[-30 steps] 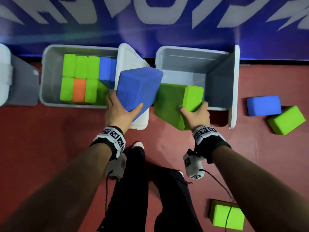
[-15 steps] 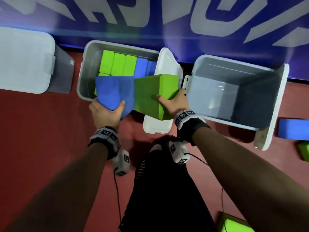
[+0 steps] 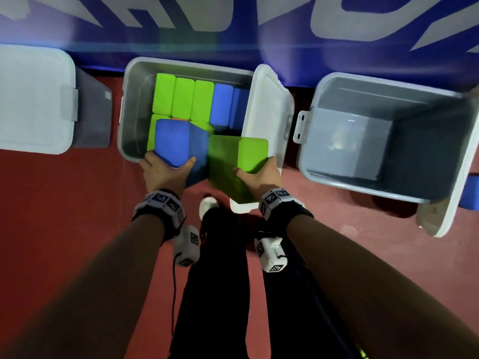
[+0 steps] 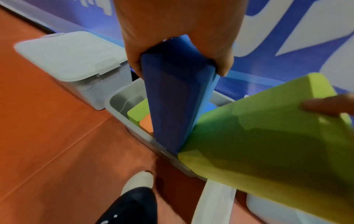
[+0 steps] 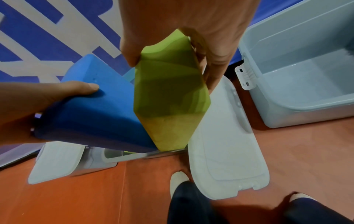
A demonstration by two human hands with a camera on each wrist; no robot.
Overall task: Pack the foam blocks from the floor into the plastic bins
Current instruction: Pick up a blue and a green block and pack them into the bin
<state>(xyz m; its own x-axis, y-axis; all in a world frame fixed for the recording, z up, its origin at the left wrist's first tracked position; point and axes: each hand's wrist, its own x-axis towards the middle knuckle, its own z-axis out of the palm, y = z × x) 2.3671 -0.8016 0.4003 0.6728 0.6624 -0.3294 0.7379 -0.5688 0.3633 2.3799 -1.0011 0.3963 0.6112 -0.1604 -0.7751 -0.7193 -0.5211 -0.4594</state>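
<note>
Foam blocks partly packed: middle bin point(image 3: 129, 104), upper centre of the head view, already holding a back row of 3 green blocks point(image 3: 181, 97) and 2 blue ones point(image 3: 221, 104), plus a front row with an orange block point(image 4: 146, 122) mostly covered. Blue block point(image 3: 178, 143) gripped by the left hand point(image 3: 166, 172), thumb on 1 face and fingers curled round the other, held tilted over the bin's near edge. Green block point(image 3: 237, 156) gripped likewise by the right hand point(image 3: 259, 174), touching the blue one along 1 edge, just above the rim beside the open lid point(image 3: 269, 112). Neither block set down yet. Right bin point(image 3: 388, 187), at the right of the frame, showing only bare floor inside, so probably next to fill. Left bin point(image 3: 33, 99) lidded, contents hidden. Another blue block point(image 3: 470, 193) cut off at the right edge, and a green sliver at the bottom edge too small to identify; count of blocks left on the floor impossible to tell. Free room in the front row hidden behind the held blocks.
</note>
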